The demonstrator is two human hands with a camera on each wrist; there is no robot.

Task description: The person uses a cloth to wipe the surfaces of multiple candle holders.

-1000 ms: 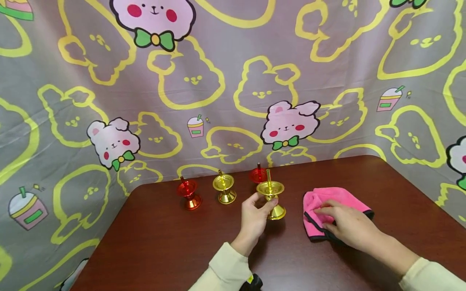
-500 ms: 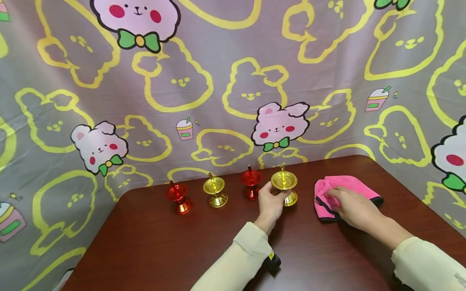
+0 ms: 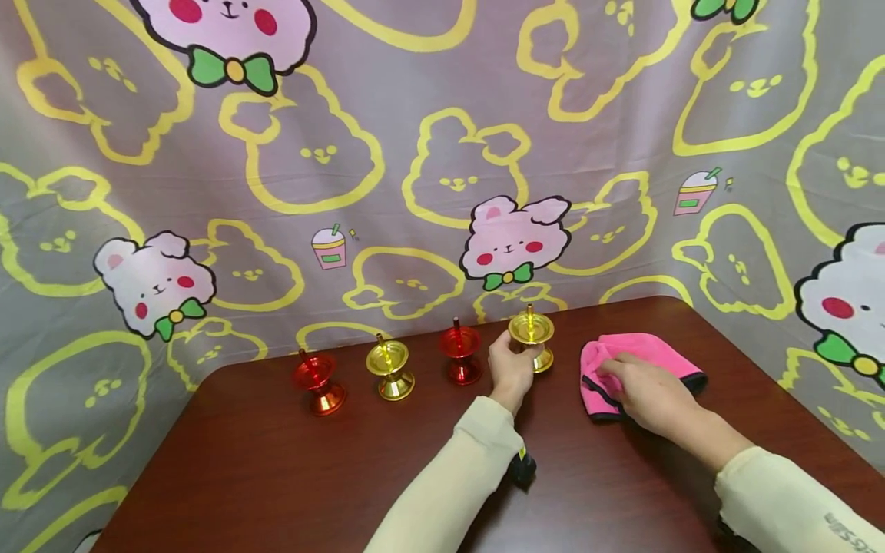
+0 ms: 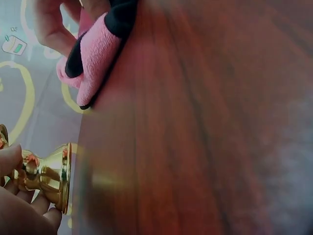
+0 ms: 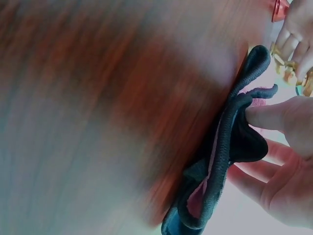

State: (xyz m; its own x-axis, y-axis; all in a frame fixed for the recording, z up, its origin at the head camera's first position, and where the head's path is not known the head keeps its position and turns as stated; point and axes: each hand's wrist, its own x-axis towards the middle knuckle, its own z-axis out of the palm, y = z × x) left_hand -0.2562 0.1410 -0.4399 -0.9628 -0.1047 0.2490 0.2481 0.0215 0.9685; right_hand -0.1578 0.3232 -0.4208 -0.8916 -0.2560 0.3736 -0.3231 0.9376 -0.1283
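Observation:
My left hand (image 3: 512,370) grips a shiny gold candle holder (image 3: 531,329) by its waist, at the right end of a row of similar holders. It has a shallow dish with a thin upright post and a flared foot. In the left wrist view its foot (image 4: 55,178) is close over the table, with thumb and fingers around the stem. My right hand (image 3: 650,392) pinches a folded pink cloth (image 3: 643,349) with black edging, lying on the table to the right. In the right wrist view the thumb presses into the cloth's dark fold (image 5: 244,139).
Left of the held holder stand a red holder (image 3: 461,353), a gold one (image 3: 390,372) and another red one (image 3: 319,384), all upright near the back edge. The brown table (image 3: 276,468) meets a patterned curtain (image 3: 415,177) behind. A small black object (image 3: 523,468) shows beside the left sleeve.
My left hand has carried the gold holder back and right, into line with the others, uncovering the second red holder. My right hand stays on the cloth. The head view has swung right.

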